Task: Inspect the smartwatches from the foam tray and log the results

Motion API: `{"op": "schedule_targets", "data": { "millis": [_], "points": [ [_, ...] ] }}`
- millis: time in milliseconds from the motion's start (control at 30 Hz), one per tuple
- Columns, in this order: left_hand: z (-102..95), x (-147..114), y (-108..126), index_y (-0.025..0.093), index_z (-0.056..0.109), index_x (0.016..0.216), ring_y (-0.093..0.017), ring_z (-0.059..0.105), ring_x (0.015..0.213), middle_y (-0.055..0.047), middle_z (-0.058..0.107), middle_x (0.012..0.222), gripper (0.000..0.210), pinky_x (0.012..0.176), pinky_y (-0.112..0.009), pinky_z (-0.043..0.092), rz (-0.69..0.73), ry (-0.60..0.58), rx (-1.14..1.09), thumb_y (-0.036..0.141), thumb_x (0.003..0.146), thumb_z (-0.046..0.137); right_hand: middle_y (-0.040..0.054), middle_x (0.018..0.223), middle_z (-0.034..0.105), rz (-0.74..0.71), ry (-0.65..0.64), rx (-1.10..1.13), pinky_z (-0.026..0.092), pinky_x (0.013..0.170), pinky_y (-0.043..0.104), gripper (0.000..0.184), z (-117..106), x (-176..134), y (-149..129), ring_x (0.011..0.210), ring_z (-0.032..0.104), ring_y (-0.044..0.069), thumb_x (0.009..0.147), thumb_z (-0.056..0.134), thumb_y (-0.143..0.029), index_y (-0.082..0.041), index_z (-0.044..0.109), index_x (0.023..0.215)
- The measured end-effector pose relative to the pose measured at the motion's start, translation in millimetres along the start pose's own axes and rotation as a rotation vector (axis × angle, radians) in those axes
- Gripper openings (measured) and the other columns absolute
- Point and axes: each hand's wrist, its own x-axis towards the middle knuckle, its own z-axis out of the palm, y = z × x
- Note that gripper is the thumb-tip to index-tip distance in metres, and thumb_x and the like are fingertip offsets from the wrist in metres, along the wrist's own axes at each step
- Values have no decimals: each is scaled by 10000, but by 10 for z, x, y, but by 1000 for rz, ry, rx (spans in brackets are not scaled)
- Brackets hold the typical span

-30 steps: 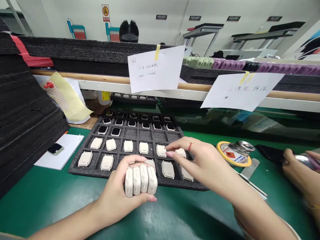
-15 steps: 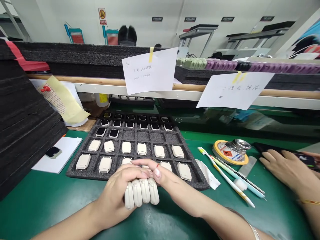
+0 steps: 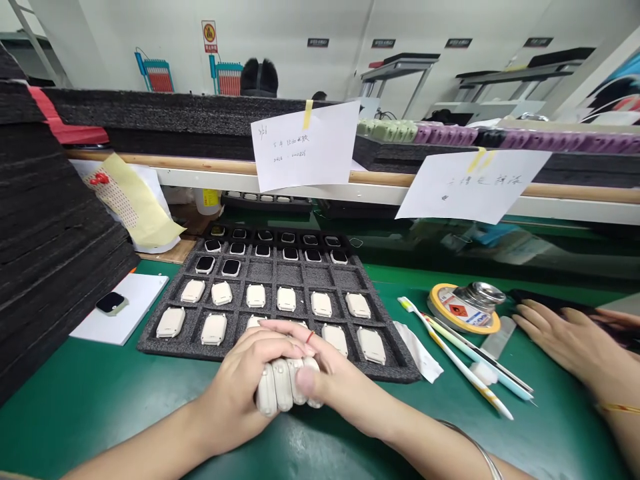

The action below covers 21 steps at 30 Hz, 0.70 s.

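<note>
Watch cases (image 3: 281, 387), off-white, one row, within the curled grip of left hand (image 3: 243, 373), on the near side of foam tray (image 3: 259, 269); right hand (image 3: 336, 373) clasping the row's right end, thumb across it; both hands angled inward.

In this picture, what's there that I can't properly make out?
All in the head view:
Held pale cases: partly hidden by the left-hand grip and right-hand grip.
Foam tray: front row partly covered by those hands.
Dark object: partly behind another person's hand.
That person's arm: cut off by the right edge.
Case markings: too small.
</note>
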Motion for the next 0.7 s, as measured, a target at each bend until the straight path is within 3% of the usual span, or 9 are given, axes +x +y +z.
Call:
{"op": "schedule_targets", "data": {
  "millis": [100, 267, 367, 467, 533, 600, 700],
  "points": [
    [24, -16, -1, 275, 467, 1231, -205, 636, 1111, -55, 678, 1150, 461, 996, -351, 500, -20, 5, 34, 96, 837, 627, 137, 1340, 578, 79, 80, 11, 441, 1053, 466, 927, 19, 46, 50, 1252, 550, 317, 562, 916, -465, -197, 477, 1332],
    [38, -45, -36, 297, 448, 1291, -165, 684, 1094, -14, 710, 1205, 591, 949, -232, 538, -174, -31, 95, 158, 788, 726, 109, 1246, 610, 153, 181, 40, 481, 997, 409, 937, 22, 118, 137, 1188, 588, 283, 562, 906, -288, -177, 431, 1362],
    [30, -63, -86, 331, 506, 1285, -155, 710, 1047, 20, 724, 1202, 508, 905, -205, 554, -211, -45, 119, 207, 833, 702, 89, 1166, 639, 136, 162, 34, 488, 981, 380, 920, -1, 91, 153, 1136, 615, 249, 621, 886, -370, -175, 414, 1386],
    [14, -64, -115, 336, 606, 1212, -183, 727, 1004, 25, 742, 1163, 416, 850, -220, 580, -297, -32, 105, 313, 817, 733, 92, 1116, 667, 91, 111, -39, 528, 913, 364, 817, -90, -5, 79, 1037, 663, 215, 769, 749, -527, -169, 399, 1414],
    [1, -38, -95, 321, 663, 1143, -226, 720, 1024, 14, 750, 1143, 414, 876, -270, 587, -423, 20, 81, 383, 752, 783, 89, 1099, 693, -1, 182, -322, 554, 854, 329, 612, -218, -110, -43, 984, 686, 187, 890, 619, -500, -170, 461, 1381],
    [-9, 11, -37, 296, 697, 1088, -273, 701, 1063, -7, 748, 1143, 434, 934, -341, 577, -608, 108, 0, 417, 688, 816, 66, 1045, 721, -89, 376, -743, 561, 805, 297, 374, -411, -244, -196, 925, 697, 167, 967, 517, -386, -189, 571, 1280],
    [-16, 107, 88, 239, 686, 1131, -318, 666, 1130, -59, 730, 1187, 522, 951, -392, 582, -915, 266, -388, 417, 662, 831, 84, 1009, 720, -71, 671, -1063, 523, 832, 347, 270, -781, -458, -366, 908, 682, 201, 987, 435, -258, -185, 641, 1146]
  ]
}}
